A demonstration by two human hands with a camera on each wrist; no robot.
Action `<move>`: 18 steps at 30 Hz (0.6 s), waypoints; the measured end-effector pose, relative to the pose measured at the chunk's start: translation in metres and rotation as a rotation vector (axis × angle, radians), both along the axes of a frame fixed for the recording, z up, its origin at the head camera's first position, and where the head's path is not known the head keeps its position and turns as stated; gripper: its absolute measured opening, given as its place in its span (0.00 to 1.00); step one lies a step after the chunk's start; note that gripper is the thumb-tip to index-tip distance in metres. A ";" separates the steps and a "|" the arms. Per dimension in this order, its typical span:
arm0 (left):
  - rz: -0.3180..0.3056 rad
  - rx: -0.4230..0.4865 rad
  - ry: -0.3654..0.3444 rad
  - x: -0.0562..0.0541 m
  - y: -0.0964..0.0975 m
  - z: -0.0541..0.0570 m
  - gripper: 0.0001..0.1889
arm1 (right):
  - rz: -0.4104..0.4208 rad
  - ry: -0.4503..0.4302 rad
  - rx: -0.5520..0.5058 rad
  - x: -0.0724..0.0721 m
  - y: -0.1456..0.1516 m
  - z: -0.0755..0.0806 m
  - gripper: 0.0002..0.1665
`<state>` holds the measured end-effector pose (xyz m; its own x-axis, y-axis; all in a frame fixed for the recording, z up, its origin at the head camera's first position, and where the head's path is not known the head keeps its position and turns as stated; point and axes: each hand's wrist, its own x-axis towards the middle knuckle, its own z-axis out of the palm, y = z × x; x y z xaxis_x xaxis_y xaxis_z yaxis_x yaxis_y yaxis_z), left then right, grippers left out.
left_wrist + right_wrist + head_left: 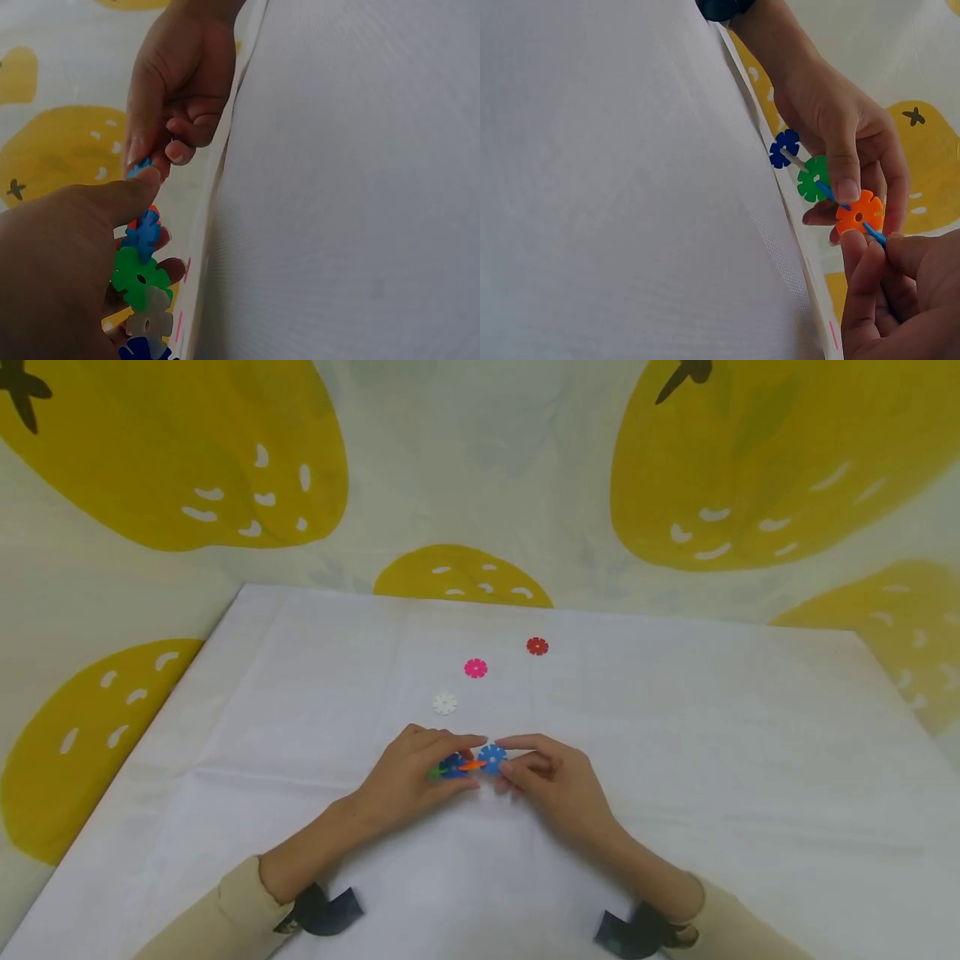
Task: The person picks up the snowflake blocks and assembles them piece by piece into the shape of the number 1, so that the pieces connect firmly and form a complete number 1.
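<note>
Six notched plastic discs make up a short chain [808, 189] held between two hands just below the centre of the head frame. Counted from its far end, they are one dark blue disc [788, 138], one white disc [160, 326], one green disc [131, 266], one blue disc [141, 236], one orange disc [871, 206] and one blue end disc [492, 759]. The left hand [416, 764] has its grip on the chain, its thumb beside the orange disc. The right hand [566, 781] pinches the blue end disc, which meets the orange one at its rim; how deeply the two are slotted together cannot be told.

Three loose discs lie flat beyond the hands, well apart from one another on a diagonal rising to the right: a loose white one [445, 704], a pink one [476, 668] and, farthest up, a red one [537, 646].

The white worktop [712, 735] spreads widely to both sides of the hands. Its far edge crosses the upper middle of the frame, just beyond the red disc; its left edge slants to the lower left, its right edge down the right side. Behind it hangs a fruit-patterned cloth [480, 485].
</note>
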<state>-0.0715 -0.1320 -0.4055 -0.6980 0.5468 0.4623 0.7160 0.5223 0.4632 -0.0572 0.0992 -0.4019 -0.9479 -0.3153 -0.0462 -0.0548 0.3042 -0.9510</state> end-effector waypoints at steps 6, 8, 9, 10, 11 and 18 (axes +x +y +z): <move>-0.005 0.027 0.023 0.001 -0.002 0.000 0.25 | -0.007 -0.044 -0.025 0.003 -0.006 0.002 0.14; -0.003 0.033 0.019 0.002 -0.002 0.001 0.24 | -0.004 -0.053 -0.023 0.004 -0.006 0.002 0.15; -0.004 0.036 0.014 0.003 -0.002 0.000 0.24 | 0.001 -0.054 -0.023 0.004 -0.006 0.002 0.15; -0.007 0.040 0.014 0.003 -0.002 0.001 0.24 | 0.007 -0.053 -0.021 0.003 -0.006 0.001 0.15; -0.011 0.044 0.015 0.003 -0.001 0.001 0.23 | 0.011 -0.052 -0.016 0.002 -0.005 0.001 0.16; -0.030 0.043 0.037 0.001 0.000 0.000 0.22 | -0.036 -0.006 0.088 -0.015 0.007 0.006 0.13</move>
